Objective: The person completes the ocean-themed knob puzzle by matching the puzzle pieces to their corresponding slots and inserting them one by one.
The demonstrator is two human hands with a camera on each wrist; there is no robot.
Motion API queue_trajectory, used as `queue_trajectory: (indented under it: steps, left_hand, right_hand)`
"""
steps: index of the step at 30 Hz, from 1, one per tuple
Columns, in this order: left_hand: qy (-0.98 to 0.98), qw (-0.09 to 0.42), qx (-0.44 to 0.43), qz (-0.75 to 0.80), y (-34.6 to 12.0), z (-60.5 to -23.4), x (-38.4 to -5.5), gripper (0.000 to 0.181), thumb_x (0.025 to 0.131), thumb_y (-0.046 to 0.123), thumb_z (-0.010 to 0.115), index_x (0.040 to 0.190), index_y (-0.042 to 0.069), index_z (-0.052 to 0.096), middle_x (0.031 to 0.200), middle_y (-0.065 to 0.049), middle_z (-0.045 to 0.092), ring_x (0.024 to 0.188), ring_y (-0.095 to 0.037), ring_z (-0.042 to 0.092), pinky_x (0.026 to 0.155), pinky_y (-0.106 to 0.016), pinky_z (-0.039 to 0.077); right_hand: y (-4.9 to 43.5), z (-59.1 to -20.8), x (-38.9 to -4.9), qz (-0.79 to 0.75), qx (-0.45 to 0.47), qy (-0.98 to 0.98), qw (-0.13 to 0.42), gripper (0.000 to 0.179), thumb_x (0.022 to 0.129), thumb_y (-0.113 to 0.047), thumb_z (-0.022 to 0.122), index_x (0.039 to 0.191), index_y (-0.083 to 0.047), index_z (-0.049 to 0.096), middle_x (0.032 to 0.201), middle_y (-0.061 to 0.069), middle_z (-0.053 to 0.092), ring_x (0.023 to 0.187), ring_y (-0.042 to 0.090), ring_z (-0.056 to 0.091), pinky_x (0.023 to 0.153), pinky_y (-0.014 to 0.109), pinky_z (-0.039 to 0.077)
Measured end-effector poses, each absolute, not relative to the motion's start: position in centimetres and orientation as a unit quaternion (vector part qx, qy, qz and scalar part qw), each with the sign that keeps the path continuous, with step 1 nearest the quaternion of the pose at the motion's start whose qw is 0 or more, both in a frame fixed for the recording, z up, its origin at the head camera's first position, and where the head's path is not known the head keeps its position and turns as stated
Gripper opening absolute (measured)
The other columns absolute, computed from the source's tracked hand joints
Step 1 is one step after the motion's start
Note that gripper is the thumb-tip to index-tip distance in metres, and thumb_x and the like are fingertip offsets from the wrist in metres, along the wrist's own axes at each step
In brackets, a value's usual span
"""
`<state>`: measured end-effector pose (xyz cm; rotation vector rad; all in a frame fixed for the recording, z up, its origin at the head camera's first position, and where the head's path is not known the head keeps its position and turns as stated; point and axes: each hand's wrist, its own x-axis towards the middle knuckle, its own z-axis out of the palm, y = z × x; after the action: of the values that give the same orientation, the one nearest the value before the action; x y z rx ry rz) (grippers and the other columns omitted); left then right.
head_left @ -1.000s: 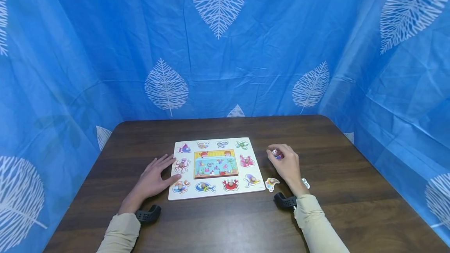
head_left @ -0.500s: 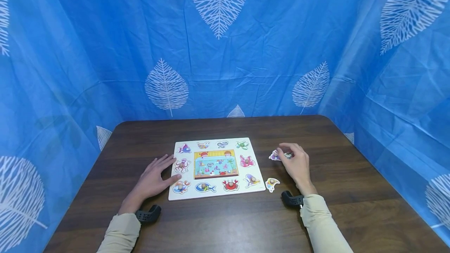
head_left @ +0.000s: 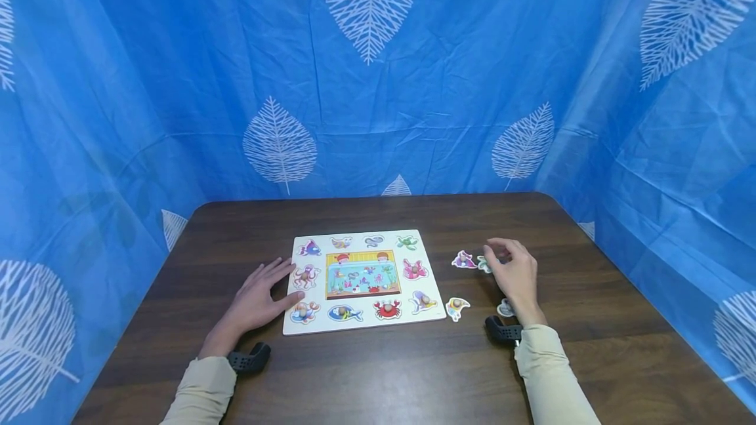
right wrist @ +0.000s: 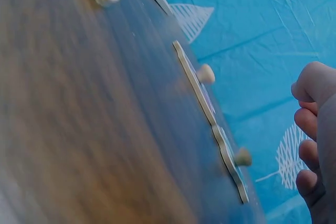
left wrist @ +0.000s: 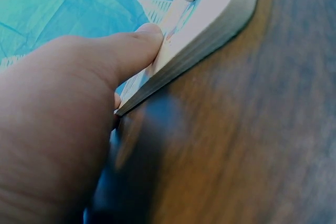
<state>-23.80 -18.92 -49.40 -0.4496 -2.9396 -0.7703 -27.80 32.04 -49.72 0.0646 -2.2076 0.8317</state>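
My left hand (head_left: 260,300) lies spread at the left side of a wooden sea-animal puzzle board (head_left: 367,315). In the left wrist view, its thumb (left wrist: 139,51) rests on the board's top near the edge. My right hand (head_left: 516,277) hovers with loosely bent fingers and holds nothing. Close to its thumb is a green knobbed puzzle piece (head_left: 483,263), partly covered. A purple fish piece (head_left: 463,259) lies just left of that one. Both stand out in the right wrist view, the purple one (right wrist: 194,80) and the green one (right wrist: 229,158), apart from the fingers.
An orange-and-yellow fish piece (head_left: 456,308) lies by the board's lower right corner. A grey piece (head_left: 504,308) is partly hidden by the right wrist. Knobbed pieces, among them a red crab (head_left: 386,311), sit in the board. Blue curtains (head_left: 366,117) hang around the dark table (head_left: 366,372).
My right hand has let go of the purple fish piece, now flat on the table, and has moved right past the green piece. The left hand has stayed on the board.
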Motion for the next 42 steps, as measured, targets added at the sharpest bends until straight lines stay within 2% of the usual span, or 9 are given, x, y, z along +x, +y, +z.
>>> queue_trajectory:
  steps: [7,18,24,28,35,42]
  left_hand:
    - [-0.957,0.033,-0.144,-0.250,-18.9,-49.2,-23.8,0.073,0.095,0.048,0.071,0.151,0.006,0.051,0.160,-0.020,0.043,0.151,-0.043,0.033,0.122,-0.067,0.022]
    - [-0.957,0.035,-0.146,-0.250,-19.0,-49.2,-23.8,0.073,0.094,0.047,0.072,0.151,0.006,0.051,0.160,-0.020,0.044,0.151,-0.043,0.033,0.122,-0.066,0.022]
    - [-0.956,0.035,-0.146,-0.253,-18.9,-49.2,-23.8,0.073,0.094,0.048,0.072,0.151,0.006,0.051,0.160,-0.020,0.044,0.151,-0.043,0.033,0.122,-0.067,0.022]
    - [-0.956,0.033,-0.145,-0.254,-18.9,-49.3,-23.9,0.074,0.094,0.048,0.072,0.151,0.006,0.051,0.160,-0.020,0.043,0.151,-0.043,0.032,0.123,-0.066,0.022]
    - [-0.956,0.031,-0.143,-0.256,-18.9,-49.5,-23.8,0.076,0.093,0.049,0.072,0.152,0.006,0.050,0.161,-0.020,0.043,0.152,-0.043,0.032,0.122,-0.067,0.021]
    - [-0.956,0.034,-0.143,-0.255,-18.9,-49.4,-23.8,0.075,0.094,0.050,0.071,0.152,0.006,0.051,0.160,-0.020,0.043,0.151,-0.044,0.032,0.122,-0.067,0.022]
  right_hand:
    - [33.0,-49.9,-27.7,0.331,-0.005,-0.871,0.363,0.016,0.091,-0.013,0.078,0.106,-0.007,0.078,0.098,0.013,0.075,0.079,0.023,0.064,0.068,0.016,0.040]
    - [33.6,-49.9,-27.2,0.311,-0.019,-0.914,0.261,0.020,0.093,-0.015,0.076,0.110,-0.005,0.076,0.100,0.014,0.075,0.083,0.026,0.064,0.072,0.031,0.045]
    - [33.8,-49.8,-26.9,0.296,-0.021,-0.930,0.215,0.026,0.091,-0.024,0.079,0.107,-0.003,0.075,0.094,0.014,0.072,0.083,0.026,0.061,0.073,0.035,0.046]
    - [33.9,-49.8,-26.9,0.292,-0.031,-0.934,0.204,0.030,0.090,-0.028,0.081,0.103,-0.002,0.075,0.090,0.012,0.072,0.085,0.027,0.063,0.074,0.035,0.047]
    - [33.9,-49.9,-26.9,0.293,-0.035,-0.935,0.199,0.026,0.091,-0.027,0.079,0.099,-0.003,0.076,0.086,0.010,0.073,0.082,0.025,0.064,0.072,0.034,0.047]
    - [33.8,-49.9,-26.8,0.288,-0.040,-0.932,0.216,0.023,0.093,-0.024,0.077,0.100,-0.003,0.077,0.087,0.010,0.074,0.077,0.023,0.064,0.068,0.030,0.046]
